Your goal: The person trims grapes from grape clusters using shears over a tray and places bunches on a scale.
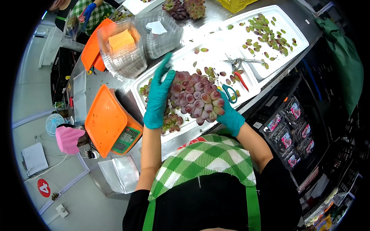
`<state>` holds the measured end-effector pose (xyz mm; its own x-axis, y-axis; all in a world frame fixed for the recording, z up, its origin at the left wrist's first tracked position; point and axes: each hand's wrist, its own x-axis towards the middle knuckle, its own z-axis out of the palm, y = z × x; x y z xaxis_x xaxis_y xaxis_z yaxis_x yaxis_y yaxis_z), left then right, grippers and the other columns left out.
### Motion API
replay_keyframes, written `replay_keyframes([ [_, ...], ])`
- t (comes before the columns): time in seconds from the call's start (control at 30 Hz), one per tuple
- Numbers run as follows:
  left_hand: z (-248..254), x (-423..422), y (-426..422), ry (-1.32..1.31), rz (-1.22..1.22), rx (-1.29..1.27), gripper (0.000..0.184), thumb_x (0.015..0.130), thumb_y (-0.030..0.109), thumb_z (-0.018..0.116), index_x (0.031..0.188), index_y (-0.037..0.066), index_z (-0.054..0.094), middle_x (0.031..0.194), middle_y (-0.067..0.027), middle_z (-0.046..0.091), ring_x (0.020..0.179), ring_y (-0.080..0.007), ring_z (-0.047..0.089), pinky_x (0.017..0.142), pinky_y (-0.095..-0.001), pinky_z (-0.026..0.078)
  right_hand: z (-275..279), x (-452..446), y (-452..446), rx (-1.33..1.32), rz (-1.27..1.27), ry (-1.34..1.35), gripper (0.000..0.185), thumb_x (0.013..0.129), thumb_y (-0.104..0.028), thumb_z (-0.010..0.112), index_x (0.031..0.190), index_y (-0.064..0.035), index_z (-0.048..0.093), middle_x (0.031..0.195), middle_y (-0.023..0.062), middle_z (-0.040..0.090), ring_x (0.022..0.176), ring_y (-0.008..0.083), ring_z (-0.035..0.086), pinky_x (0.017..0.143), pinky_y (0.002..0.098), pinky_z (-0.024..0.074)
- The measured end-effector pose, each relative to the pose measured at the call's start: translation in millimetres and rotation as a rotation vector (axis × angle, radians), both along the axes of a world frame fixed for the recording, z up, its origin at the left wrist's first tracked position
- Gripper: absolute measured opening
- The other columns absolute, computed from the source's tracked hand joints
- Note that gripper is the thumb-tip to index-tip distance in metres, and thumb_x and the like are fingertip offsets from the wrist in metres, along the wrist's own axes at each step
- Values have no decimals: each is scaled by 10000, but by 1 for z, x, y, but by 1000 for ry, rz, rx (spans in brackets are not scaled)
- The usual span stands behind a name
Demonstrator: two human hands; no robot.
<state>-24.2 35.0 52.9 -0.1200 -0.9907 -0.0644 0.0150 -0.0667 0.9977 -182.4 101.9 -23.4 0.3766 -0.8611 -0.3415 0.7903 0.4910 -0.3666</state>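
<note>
A large bunch of purple-red grapes (196,96) is held up over a white tray (137,86). My left hand (157,100), in a teal glove, is at the bunch's left side with fingers stretched upward and thumb apart. My gloved right hand (231,118) grips the bunch from the right and below; its fingertips are partly hidden by the grapes. A teal-handled pair of scissors (230,93) shows beside my right fingers, its blades hidden. Red-handled pruning shears (241,73) lie in the tray among loose grapes. A smaller grape cluster (172,122) sits under my left hand.
A second white tray (296,32) holds many loose grapes. Stacked clear plastic boxes (125,57) stand at the back left, and an orange weighing scale (106,119) to the left. More grape bunches (185,8) are at the back. A co-worker's blue-gloved hand (89,10) shows top left.
</note>
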Motion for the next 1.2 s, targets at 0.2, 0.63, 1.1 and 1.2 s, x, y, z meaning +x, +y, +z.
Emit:
replay_keyframes([
  [0.2, -4, 15, 1, 100, -370, 189, 354, 869, 256, 418, 1109, 19, 527, 1051, -67, 558, 979, -117, 494, 900, -247, 348, -7, -3, 2, -141, 72, -193, 389, 890, -267, 301, 1220, -73, 372, 1203, 95, 446, 1091, 220, 448, 918, 353, 384],
  [0.63, -45, 29, 12, 810, -579, 894, 626, 838, 526, 338, 1224, 34, 369, 1214, -162, 420, 1115, -267, 425, 970, -363, 319, 59, -7, -51, -53, 720, 223, 469, 806, -436, 504, 1116, -85, 483, 950, 67, 591, 642, 148, 577, 510, 247, 460],
  [1.1, -119, 44, 52, 776, -171, 281, 412, 887, 188, 372, 1273, 80, 276, 1236, -108, 386, 1078, -209, 424, 910, -317, 373, 97, 8, -33, -589, 238, 1492, 344, 794, -359, 560, 951, -56, 603, 921, 89, 572, 696, 187, 575, 646, 292, 449],
  [1.2, -90, 28, 57, 345, -185, 87, 428, 896, 215, 348, 1287, 66, 258, 1262, -127, 359, 1129, -243, 402, 943, -350, 358, 96, 11, -34, -998, -230, 1558, 313, 741, -299, 630, 971, -88, 602, 875, 74, 566, 756, 192, 547, 675, 287, 436],
])
